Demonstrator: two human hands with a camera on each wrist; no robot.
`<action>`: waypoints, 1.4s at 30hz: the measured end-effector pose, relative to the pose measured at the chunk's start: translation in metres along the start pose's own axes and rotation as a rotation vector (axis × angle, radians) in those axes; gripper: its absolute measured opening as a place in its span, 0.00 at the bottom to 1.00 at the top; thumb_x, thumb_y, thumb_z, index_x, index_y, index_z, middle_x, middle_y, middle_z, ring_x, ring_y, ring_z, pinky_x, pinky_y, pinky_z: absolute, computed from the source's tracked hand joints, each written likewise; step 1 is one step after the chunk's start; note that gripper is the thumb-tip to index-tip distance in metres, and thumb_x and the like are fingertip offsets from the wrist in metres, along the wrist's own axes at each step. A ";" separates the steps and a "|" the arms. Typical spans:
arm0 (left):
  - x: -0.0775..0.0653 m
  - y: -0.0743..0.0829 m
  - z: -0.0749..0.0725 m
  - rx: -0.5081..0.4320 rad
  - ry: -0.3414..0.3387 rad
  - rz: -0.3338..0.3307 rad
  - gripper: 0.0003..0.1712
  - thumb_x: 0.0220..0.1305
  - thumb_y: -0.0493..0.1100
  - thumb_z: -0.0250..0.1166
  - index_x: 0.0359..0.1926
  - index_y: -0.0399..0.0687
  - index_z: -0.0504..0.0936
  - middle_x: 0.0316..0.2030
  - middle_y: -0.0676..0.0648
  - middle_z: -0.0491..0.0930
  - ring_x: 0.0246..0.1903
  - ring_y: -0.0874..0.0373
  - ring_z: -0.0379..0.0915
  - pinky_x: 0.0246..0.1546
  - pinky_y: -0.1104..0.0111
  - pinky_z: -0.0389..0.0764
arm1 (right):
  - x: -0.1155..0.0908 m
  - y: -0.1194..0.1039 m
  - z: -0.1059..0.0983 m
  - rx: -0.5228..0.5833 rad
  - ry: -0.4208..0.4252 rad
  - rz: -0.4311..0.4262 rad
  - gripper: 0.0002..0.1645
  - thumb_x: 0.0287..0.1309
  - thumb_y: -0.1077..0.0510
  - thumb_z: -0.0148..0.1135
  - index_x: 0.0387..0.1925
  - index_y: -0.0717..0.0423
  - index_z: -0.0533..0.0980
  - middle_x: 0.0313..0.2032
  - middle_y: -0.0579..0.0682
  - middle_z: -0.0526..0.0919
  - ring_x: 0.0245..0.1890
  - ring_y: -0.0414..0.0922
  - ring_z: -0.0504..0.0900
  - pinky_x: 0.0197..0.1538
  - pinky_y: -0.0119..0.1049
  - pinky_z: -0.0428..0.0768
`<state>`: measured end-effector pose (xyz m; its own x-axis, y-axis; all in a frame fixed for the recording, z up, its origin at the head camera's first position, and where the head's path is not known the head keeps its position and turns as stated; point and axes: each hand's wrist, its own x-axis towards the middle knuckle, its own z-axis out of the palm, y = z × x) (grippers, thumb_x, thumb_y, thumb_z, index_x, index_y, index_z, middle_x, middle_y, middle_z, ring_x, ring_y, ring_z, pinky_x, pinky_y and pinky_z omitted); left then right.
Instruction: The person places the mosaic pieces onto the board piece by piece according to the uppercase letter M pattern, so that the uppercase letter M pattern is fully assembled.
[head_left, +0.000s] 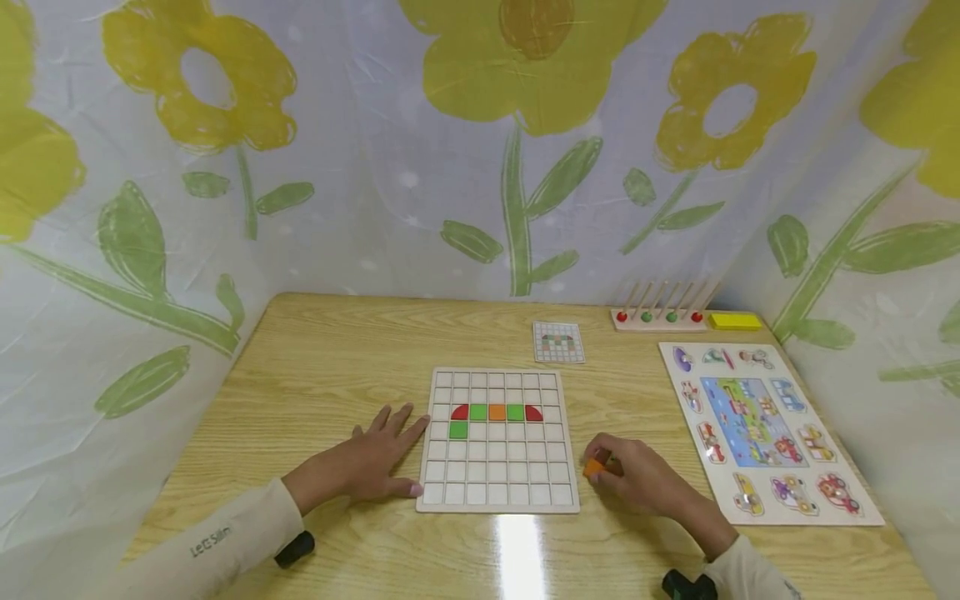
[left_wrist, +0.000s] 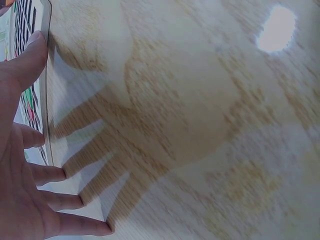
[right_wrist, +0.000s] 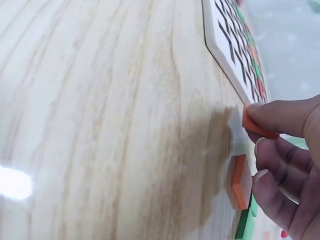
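Note:
A white grid board (head_left: pixel 497 472) lies on the table with a row of red, green and orange tiles and one green tile (head_left: pixel 458 430) under the row's left end. My left hand (head_left: pixel 377 463) rests with spread fingers along the board's left edge, the thumb touching its lower corner. Off the board's right side, my right hand (head_left: pixel 643 477) pinches an orange tile (right_wrist: pixel 248 120) between thumb and fingers. Under that hand, in the right wrist view, another orange tile (right_wrist: pixel 242 182) and a green tile (right_wrist: pixel 244 223) lie on the table, partly hidden by the fingers.
Behind the board lies a small pattern card (head_left: pixel 558 342). A picture puzzle board (head_left: pixel 690 467) occupies the right side. At the back right stand a peg rack (head_left: pixel 637 326) with beads and a yellow block (head_left: pixel 734 322). Flower-printed cloth (head_left: pixel 360 183) surrounds the table.

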<state>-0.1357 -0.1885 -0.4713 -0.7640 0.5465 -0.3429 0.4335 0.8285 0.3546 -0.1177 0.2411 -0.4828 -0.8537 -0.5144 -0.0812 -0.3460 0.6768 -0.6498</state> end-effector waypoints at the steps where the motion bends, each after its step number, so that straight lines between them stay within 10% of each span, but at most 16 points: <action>1: 0.000 0.000 0.000 0.001 -0.001 -0.002 0.57 0.63 0.69 0.63 0.81 0.48 0.47 0.79 0.32 0.41 0.75 0.25 0.37 0.58 0.23 0.55 | 0.000 -0.001 -0.001 -0.003 0.003 0.001 0.09 0.64 0.59 0.67 0.46 0.50 0.79 0.36 0.41 0.85 0.29 0.32 0.77 0.35 0.30 0.77; 42: -0.004 0.003 -0.003 -0.004 -0.003 0.012 0.57 0.64 0.70 0.62 0.80 0.47 0.48 0.78 0.31 0.42 0.75 0.24 0.38 0.58 0.23 0.56 | 0.035 -0.032 -0.001 0.119 -0.064 -0.064 0.11 0.65 0.52 0.67 0.44 0.53 0.82 0.29 0.41 0.80 0.22 0.34 0.71 0.27 0.28 0.72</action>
<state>-0.1331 -0.1884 -0.4660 -0.7572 0.5567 -0.3416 0.4403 0.8214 0.3626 -0.1366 0.2021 -0.4639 -0.8039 -0.5891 -0.0822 -0.3468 0.5764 -0.7399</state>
